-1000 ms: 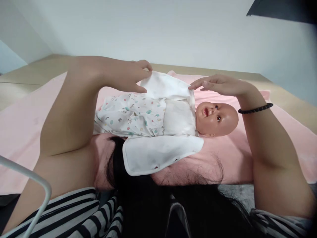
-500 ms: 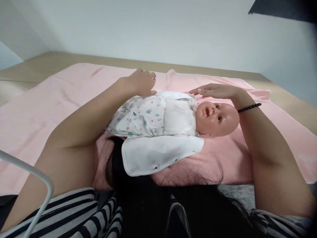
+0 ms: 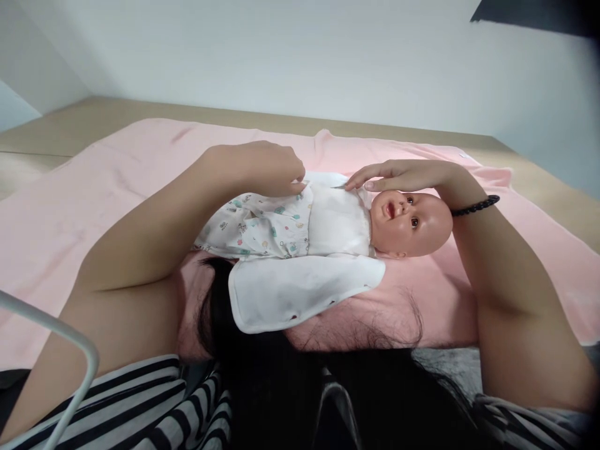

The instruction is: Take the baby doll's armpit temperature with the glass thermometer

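Note:
A baby doll (image 3: 410,224) lies on its back, head to the right, in a white top and printed pants (image 3: 267,228). Beneath it a white doll's jacket (image 3: 300,290) is spread, its near flap laid out toward me and its far flap along the doll's other side. My left hand (image 3: 274,169) is closed at the far flap by the doll's waist, thumb and fingers pinched on the cloth edge. Beside the doll's neck my right hand (image 3: 398,175) has its fingers stretched out, fingertips touching the cloth at the shoulder, thumb apart.
A pink blanket (image 3: 117,181) covers most of the wooden table (image 3: 539,169). A pale wall (image 3: 290,62) rises behind it. Dark hair (image 3: 281,387) hangs across the bottom middle, and a white cable-like curve (image 3: 87,350) crosses the lower left.
My left hand has come down and slightly right, its fingers closing at the jacket's far edge. My right fingertips have moved left and down onto the shoulder cloth. The doll stays in place.

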`<state>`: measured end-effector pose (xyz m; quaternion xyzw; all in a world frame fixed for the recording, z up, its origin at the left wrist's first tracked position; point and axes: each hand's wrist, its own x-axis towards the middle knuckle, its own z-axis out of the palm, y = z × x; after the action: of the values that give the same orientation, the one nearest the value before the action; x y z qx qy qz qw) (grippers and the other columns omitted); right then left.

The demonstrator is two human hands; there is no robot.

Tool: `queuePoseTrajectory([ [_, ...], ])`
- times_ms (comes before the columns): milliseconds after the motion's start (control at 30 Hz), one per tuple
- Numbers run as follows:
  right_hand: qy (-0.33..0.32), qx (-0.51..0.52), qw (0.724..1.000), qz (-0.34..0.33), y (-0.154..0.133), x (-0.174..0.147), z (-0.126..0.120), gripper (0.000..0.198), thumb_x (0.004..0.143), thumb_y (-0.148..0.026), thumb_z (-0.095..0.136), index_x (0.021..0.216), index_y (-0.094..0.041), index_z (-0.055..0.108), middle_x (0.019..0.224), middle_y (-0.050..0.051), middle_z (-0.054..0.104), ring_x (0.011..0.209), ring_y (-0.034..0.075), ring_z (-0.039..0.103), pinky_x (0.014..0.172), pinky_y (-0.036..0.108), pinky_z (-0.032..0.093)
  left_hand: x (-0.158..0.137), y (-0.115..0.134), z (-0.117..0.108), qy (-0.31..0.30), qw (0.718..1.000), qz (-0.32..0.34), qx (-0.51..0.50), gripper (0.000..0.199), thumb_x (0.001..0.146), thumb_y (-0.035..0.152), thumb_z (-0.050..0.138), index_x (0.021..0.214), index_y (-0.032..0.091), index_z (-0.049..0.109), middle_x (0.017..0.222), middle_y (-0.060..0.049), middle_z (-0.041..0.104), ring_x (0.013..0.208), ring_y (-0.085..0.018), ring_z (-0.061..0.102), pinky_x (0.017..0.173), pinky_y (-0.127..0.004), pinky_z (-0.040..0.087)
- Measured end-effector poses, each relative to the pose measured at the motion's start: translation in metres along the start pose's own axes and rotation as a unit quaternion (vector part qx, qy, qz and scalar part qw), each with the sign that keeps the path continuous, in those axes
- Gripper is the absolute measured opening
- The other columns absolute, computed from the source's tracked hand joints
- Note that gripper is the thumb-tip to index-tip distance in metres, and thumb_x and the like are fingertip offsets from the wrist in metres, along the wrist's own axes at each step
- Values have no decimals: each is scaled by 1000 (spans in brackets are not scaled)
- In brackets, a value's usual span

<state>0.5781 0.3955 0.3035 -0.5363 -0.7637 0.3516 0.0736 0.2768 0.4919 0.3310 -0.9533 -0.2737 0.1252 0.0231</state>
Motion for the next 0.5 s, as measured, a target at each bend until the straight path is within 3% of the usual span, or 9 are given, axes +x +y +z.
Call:
queuePoseTrajectory([
  [100,-23,48,998,33,1,-2,1,49,96,-69,58,138,-46,67,156,-10,53,149,26,48,123,42,48,-7,10,-5,-13,1000,-2,27,37,95,37,42,81,19,71,80,-9,62,76,-22,55,74,-39,37],
  [267,-15,110,991,70,-6,-4,5,49,92,-69,63,133,-43,72,150,-8,59,144,28,54,120,43,51,-9,12,-5,7,997,20,68,36,98,28,38,73,18,63,72,-7,58,64,-16,44,65,-38,34],
  [367,24,59,997,51,-7,-2,5,47,87,-70,68,122,-39,77,141,-5,66,136,30,60,114,45,54,-6,10,-2,21,996,30,82,37,96,30,40,72,20,66,71,-9,59,66,-21,51,67,-42,37],
  [500,90,-49,994,48,-8,-4,-3,33,88,-60,69,102,-31,76,113,0,75,101,26,69,86,43,58,-5,7,1,29,997,28,67,36,93,36,43,76,22,71,72,-10,61,79,-28,63,77,-46,44],
])
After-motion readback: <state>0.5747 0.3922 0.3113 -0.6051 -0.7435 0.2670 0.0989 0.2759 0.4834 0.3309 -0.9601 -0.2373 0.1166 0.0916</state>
